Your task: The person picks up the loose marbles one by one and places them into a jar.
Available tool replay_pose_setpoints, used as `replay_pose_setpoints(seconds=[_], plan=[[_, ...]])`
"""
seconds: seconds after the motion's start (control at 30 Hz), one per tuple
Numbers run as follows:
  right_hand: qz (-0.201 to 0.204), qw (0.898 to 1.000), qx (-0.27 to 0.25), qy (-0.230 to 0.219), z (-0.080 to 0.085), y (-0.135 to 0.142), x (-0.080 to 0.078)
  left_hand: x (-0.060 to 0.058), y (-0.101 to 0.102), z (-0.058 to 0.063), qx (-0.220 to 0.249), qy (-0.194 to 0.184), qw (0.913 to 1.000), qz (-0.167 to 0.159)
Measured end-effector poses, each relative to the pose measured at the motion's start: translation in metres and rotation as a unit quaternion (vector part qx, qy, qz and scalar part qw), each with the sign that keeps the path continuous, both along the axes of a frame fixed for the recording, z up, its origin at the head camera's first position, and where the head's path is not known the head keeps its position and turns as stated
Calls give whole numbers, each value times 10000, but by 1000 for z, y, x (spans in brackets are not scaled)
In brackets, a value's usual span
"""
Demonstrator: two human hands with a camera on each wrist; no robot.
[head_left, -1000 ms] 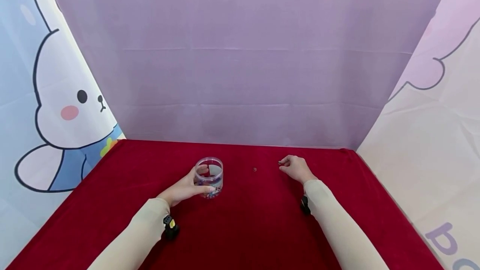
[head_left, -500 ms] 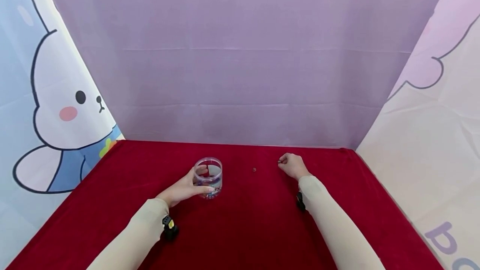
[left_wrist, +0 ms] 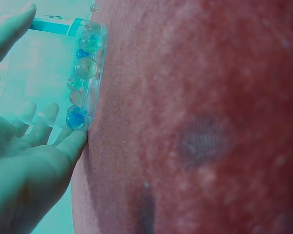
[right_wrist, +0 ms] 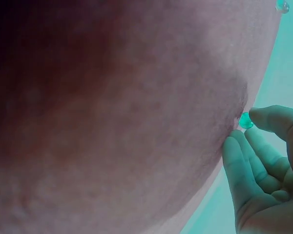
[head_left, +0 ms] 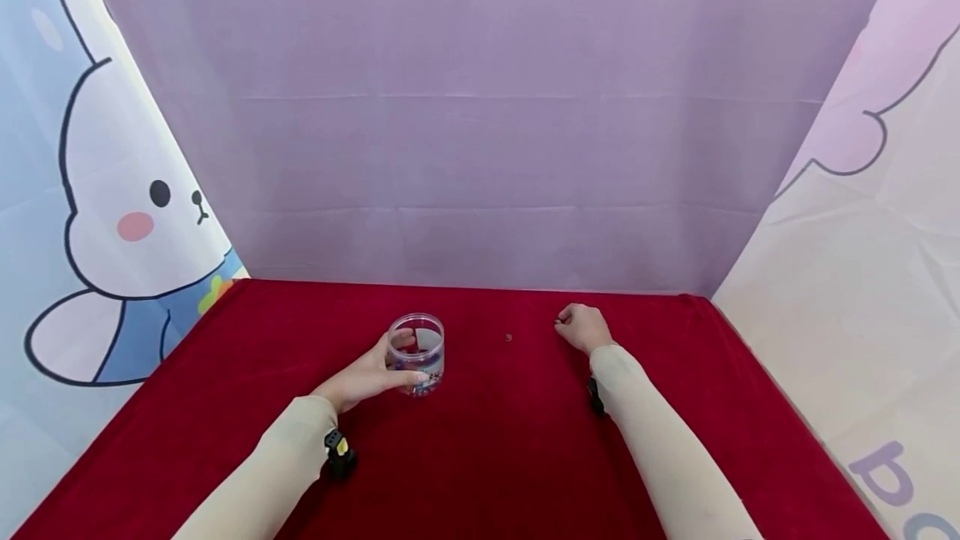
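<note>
On the left, my left hand (head_left: pixel 366 377) grips an upright clear plastic jar (head_left: pixel 431 369), thumb on the near side and fingers round the far side. The left wrist view shows several glass marbles (left_wrist: pixel 86 68), blue, green and clear, at the jar's bottom. To the right, my right hand (head_left: pixel 587 328) is low at the cloth, thumb and fingertips closed around a small green marble (right_wrist: pixel 246 120). Another marble (head_left: pixel 508 337) lies by itself on the cloth between the jar and my right hand.
A red cloth (head_left: pixel 480 457) covers the table. Behind it hangs a plain purple curtain (head_left: pixel 480 148). Printed sheets stand at both sides, the left one with a white cartoon animal (head_left: pixel 142 257).
My right hand has shifted slightly forward, its fingers drawing closer round the marble, and the right forearm has swung a little left. The left hand stays on the jar.
</note>
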State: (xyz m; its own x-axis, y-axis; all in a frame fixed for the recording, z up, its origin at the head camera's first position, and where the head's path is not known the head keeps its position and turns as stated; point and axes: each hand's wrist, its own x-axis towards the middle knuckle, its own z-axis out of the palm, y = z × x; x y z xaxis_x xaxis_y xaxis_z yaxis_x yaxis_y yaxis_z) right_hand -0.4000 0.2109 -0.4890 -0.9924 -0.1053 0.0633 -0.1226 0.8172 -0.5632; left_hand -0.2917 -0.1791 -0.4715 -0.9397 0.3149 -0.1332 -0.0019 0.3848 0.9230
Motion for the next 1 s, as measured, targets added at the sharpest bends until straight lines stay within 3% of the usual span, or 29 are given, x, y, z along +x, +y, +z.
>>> replay_pose_setpoints(seconds=[1.0], plan=[[-76,9988,488,70,-3,-2,-5,1,0,1,9,57,10000,-4]])
